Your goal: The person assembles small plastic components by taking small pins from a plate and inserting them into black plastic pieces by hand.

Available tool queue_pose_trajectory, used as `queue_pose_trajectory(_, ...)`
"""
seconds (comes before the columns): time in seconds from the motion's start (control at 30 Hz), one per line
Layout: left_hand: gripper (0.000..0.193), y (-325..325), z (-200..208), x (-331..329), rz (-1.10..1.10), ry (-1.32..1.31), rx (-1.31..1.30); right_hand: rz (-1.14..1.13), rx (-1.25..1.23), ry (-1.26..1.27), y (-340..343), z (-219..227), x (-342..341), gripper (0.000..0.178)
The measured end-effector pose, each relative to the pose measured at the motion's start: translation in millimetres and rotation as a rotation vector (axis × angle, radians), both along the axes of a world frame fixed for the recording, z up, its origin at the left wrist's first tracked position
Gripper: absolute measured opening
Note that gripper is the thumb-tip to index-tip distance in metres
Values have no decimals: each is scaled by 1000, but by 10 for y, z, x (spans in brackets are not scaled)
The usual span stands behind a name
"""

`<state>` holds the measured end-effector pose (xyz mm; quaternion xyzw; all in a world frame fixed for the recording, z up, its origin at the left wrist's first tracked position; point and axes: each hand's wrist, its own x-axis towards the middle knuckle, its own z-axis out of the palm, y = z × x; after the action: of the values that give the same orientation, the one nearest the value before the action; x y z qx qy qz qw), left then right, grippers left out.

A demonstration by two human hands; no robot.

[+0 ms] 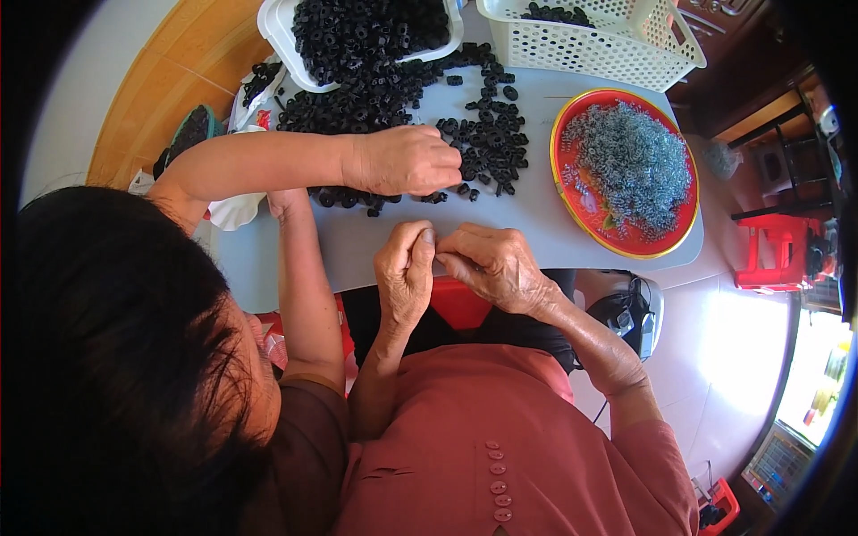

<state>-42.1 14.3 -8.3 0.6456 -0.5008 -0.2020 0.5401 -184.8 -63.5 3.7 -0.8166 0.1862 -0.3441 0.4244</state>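
My left hand (407, 268) and my right hand (494, 266) meet just in front of the table's near edge. Thumbs and fingertips of both are pinched together, nearly touching. Between them may be something tiny and dark, too small to name. Beyond my hands, small black plastic parts (487, 147) lie scattered on the grey table (536, 210). To the right, a round red tray with a yellow rim (569, 210) holds a heap of small metal springs (630, 165).
At my left, a co-worker's closed hand (407, 161) reaches across the black parts. A white tub (275, 36) heaped with black parts and a white perforated basket (590, 54) stand at the back. Red stools (773, 255) are on the floor at right.
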Motion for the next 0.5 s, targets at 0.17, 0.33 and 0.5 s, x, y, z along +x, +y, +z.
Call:
queue_pose_trajectory(0.17, 11, 10, 16, -26, 31, -4, 23, 5, 19, 19, 3, 15, -8, 11)
queue_pose_trajectory(0.33, 13, 37, 59, -16, 30, -15, -1, 15, 58, 29, 14, 43, 12, 11)
queue_pose_trajectory(0.5, 12, -4, -21, 7, 17, -43, -45, -8, 49, 10, 17, 20, 17, 11)
